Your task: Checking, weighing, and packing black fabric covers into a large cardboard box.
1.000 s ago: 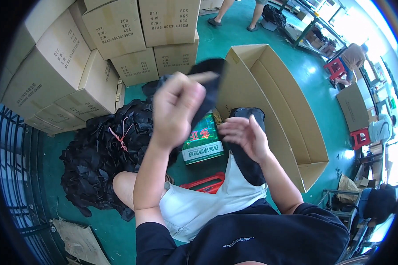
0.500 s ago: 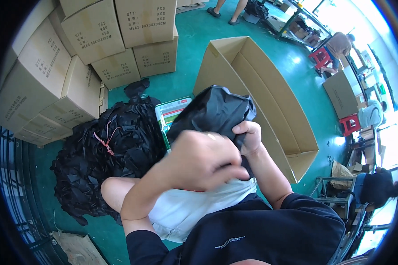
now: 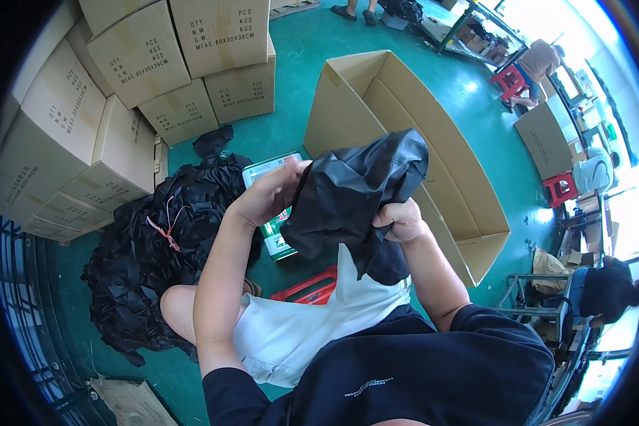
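Observation:
A dark, shiny, bag-like piece of black fabric (image 3: 355,184) is raised above my lap, crumpled and bulging at its upper right end. At its lower right edge my right hand (image 3: 402,220) is closed on it, thumb on top. My left hand (image 3: 271,190) is at its left edge with the fingers curled against the fabric; the fingertips are partly hidden. Part of the fabric hangs down over my right thigh. Behind my left hand a green and white rectangular tin (image 3: 280,245) is partly covered. To the left lies a big heap of black fabric pieces (image 3: 184,248) with a pink cord (image 3: 165,234).
An open long cardboard carton (image 3: 468,213) stands ahead to the right. Stacked closed cartons (image 3: 135,60) rise at the left. A red plastic stool (image 3: 305,290) shows beside my legs. Other people work along the right side, near red stools (image 3: 560,189) and benches.
My left hand has moved from in front of the fabric to its left edge. The fabric has shifted right and spread out, uncovering more of the tin and the red stool.

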{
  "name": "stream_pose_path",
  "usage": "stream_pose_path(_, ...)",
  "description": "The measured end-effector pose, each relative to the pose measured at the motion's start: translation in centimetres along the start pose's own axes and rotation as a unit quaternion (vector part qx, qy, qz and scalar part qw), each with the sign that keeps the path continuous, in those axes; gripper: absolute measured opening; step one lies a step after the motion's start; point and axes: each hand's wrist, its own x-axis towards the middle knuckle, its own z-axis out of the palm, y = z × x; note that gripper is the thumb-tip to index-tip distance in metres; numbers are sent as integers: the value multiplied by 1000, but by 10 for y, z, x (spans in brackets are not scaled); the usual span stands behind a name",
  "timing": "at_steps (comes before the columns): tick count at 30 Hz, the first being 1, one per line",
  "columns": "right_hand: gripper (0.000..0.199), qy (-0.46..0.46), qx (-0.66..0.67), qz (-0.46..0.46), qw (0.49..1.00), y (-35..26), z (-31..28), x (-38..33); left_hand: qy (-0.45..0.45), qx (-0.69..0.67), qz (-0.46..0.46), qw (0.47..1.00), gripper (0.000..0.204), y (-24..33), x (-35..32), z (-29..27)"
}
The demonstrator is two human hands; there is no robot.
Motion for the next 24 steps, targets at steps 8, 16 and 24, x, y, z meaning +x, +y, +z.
stream_pose_path(8, 53, 72, -10, 2, 997, -5, -8, 6, 66, 57, 75, 993, 25, 15, -11, -14)
stream_pose_path(16, 60, 22, -153, -39, 987, -28, -5, 14, 236, 304, 172, 907, 31, 40, -27, -28)
stream_pose_path(24, 62, -127, -625, -181, 749, -22, 84, 3, 425, 344, 296, 783, 24, 13, -1, -22)
